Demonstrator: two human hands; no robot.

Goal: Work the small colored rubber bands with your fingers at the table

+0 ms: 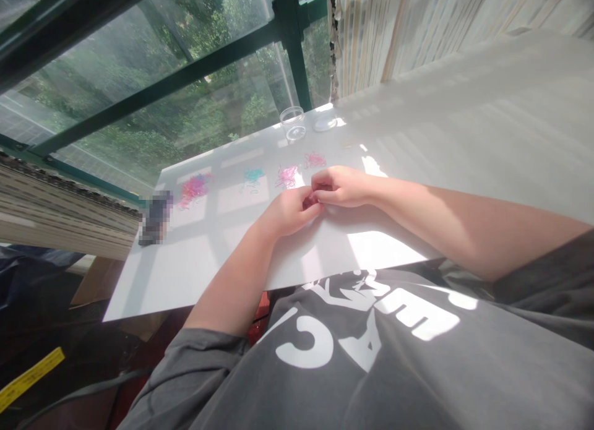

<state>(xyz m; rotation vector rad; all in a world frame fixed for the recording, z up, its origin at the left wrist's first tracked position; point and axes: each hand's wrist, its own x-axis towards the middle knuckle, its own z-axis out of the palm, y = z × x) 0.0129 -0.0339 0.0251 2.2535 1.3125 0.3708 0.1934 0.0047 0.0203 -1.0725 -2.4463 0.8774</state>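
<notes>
My left hand (297,208) and my right hand (341,187) meet fingertip to fingertip just above the white tabletop (223,250). The fingers of both are closed in a pinch; whatever they hold, if anything, is too small or hidden to name. Beyond them lies a small heap of thin magenta strands (288,176), with a pinkish-red heap (315,160) to its right. Further left is a heap of teal strands (253,176). A larger mixed heap of pink, orange and purple strands (195,187) lies at the left.
A clear round jar (293,123) stands at the far edge, beside what looks like a clear lid (325,122). A blurred-out dark object (156,218) rests at the left end. Green-framed windows (176,77) border the far side; a striped curtain (399,28) hangs at the right.
</notes>
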